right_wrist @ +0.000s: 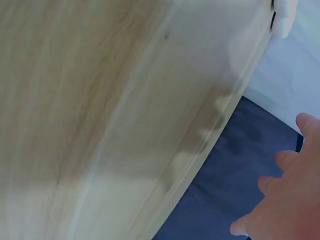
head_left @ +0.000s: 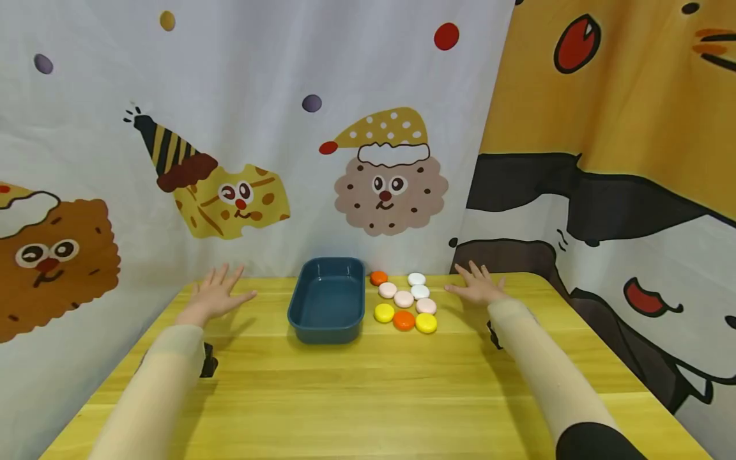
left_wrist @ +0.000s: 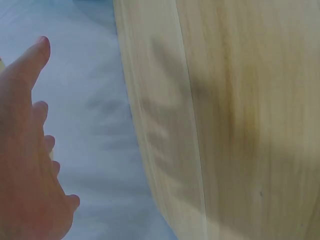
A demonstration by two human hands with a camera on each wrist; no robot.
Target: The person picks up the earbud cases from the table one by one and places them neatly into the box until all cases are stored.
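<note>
A deep blue rectangular dish (head_left: 326, 300) stands near the table's back edge. Just right of it lie several small, glossy, rounded discs: an orange disc (head_left: 404, 321), a yellow disc (head_left: 427, 323), a white disc (head_left: 416, 279) and a pale pink disc (head_left: 404, 299) among them. Left of the dish, my left hand (head_left: 214, 298) hovers over the table with fingers spread, holding nothing. My right hand (head_left: 477, 285) is raised likewise to the right of the discs, fingers apart and touching nothing. Both wrist views show the left hand (left_wrist: 30, 150) and right hand (right_wrist: 290, 185) only partly.
The wooden table (head_left: 322, 396) has its back edge close to a printed curtain (head_left: 253, 64) with cartoon figures. In the right wrist view a white thing (right_wrist: 285, 17) sits at the top edge, too cropped to identify.
</note>
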